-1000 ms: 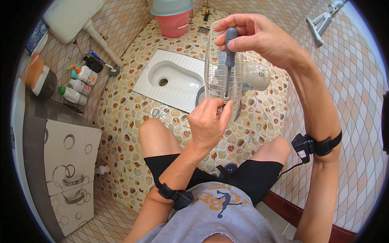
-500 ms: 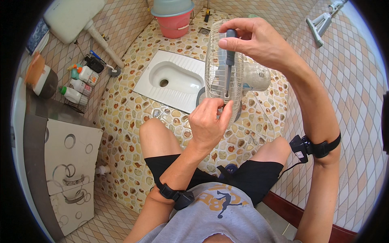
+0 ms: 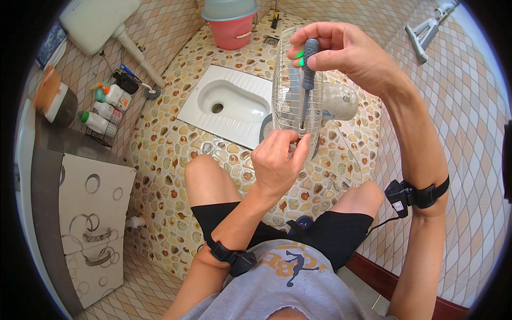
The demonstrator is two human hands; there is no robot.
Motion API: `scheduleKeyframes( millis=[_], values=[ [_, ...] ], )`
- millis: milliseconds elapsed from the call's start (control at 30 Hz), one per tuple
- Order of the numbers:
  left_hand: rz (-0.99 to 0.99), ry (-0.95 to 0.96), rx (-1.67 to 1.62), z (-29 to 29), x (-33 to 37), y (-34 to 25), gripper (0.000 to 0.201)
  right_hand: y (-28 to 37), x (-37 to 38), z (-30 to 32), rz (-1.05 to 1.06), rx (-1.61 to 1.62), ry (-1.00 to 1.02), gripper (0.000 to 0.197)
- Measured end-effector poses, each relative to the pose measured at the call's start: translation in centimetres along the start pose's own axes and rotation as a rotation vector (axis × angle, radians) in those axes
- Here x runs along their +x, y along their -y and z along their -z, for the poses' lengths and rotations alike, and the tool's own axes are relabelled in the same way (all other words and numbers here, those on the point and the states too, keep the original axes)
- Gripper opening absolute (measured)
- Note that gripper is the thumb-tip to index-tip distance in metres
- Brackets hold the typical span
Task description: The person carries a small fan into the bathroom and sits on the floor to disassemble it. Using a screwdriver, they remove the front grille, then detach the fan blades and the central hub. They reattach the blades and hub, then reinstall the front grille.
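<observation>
Upright before my knees stands an electric fan, its wire guard (image 3: pixel 282 80) seen edge-on and its grimy motor housing (image 3: pixel 340 100) to the right. My right hand (image 3: pixel 346 50) has thumb and fingers about the dark grey handle of a screwdriver (image 3: pixel 308 80). The shaft points down along the guard's edge, its tip at a small fitting (image 3: pixel 302 129) on the rim. My left hand (image 3: pixel 278 160) is closed at the lower guard rim, just below the tip, pinching the edge there. Its fingertips are partly hidden. Green light spots show on my right fingers.
A white squat toilet (image 3: pixel 226 104) is set in the pebble-patterned floor behind the fan. Farther back stands a pink bucket (image 3: pixel 230 33) with a blue-grey basin on top. Bottles in a wire rack (image 3: pixel 101 128) and a cabinet (image 3: pixel 96 202) line the left; a tiled wall (image 3: pixel 458 133) bounds the right.
My right thumb has shifted from the left side of the screwdriver handle to its right side. The handle leans slightly more to the right. My left hand stays at the rim.
</observation>
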State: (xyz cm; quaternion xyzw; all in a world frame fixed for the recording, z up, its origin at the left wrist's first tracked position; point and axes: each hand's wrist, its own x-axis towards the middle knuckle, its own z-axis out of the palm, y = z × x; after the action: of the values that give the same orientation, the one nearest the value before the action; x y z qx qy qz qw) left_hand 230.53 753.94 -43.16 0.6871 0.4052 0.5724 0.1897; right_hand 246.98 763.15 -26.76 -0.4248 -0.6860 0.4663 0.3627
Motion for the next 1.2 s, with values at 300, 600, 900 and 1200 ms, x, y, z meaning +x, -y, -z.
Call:
scheduleKeyframes(
  millis=[300,600,900,1200],
  values=[
    [0.011,0.002,-0.002,-0.1,0.0,-0.1,0.018,0.2,-0.6,0.2,0.036,-0.090,0.013,0.044],
    [0.014,0.003,-0.010,-0.1,0.1,-0.2,0.017,0.1,-0.5,0.4,0.036,-0.164,-0.023,0.039],
    [0.009,0.000,-0.010,0.0,0.0,-0.2,0.017,0.1,-0.5,-0.2,0.002,-0.215,-0.007,0.037],
    [-0.035,0.010,0.002,0.0,-0.1,0.1,0.018,0.1,-0.7,-0.5,-0.013,-0.181,-0.027,0.042]
  ],
)
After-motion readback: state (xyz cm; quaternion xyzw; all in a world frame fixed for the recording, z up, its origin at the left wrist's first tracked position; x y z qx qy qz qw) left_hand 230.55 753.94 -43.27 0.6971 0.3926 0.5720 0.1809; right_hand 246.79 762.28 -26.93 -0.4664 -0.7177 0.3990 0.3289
